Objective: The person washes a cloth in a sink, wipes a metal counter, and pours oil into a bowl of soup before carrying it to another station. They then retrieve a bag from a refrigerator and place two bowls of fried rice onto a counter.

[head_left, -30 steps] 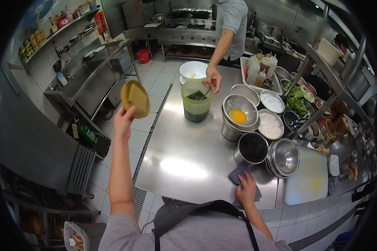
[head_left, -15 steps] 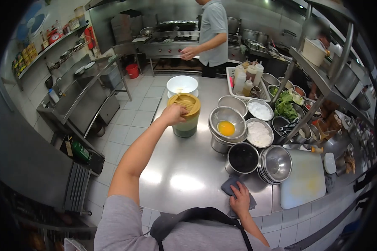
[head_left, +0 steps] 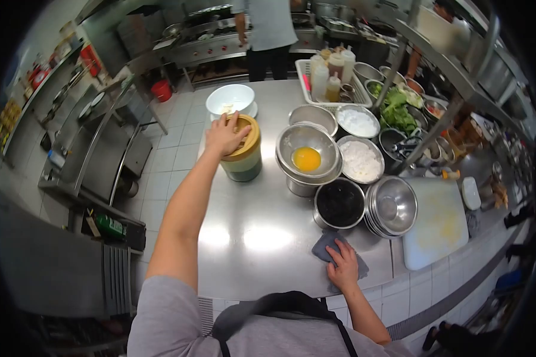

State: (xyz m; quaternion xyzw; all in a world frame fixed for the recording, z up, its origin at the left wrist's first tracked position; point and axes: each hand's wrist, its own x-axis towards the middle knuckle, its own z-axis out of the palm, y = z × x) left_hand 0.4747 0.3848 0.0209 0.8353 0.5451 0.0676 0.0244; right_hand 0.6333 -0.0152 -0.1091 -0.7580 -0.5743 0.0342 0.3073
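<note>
Yellow lid (head_left: 252,139) sits beneath the left hand (head_left: 225,137).

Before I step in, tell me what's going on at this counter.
The person's left hand is spread on the yellow lid, which sits on a container with dark green contents; whether it is sealed tight, I can't tell. The right hand rests on a grey cloth near the table's front edge. A white bowl stands just beyond the container. A co-worker stands past the table's far end.
</note>
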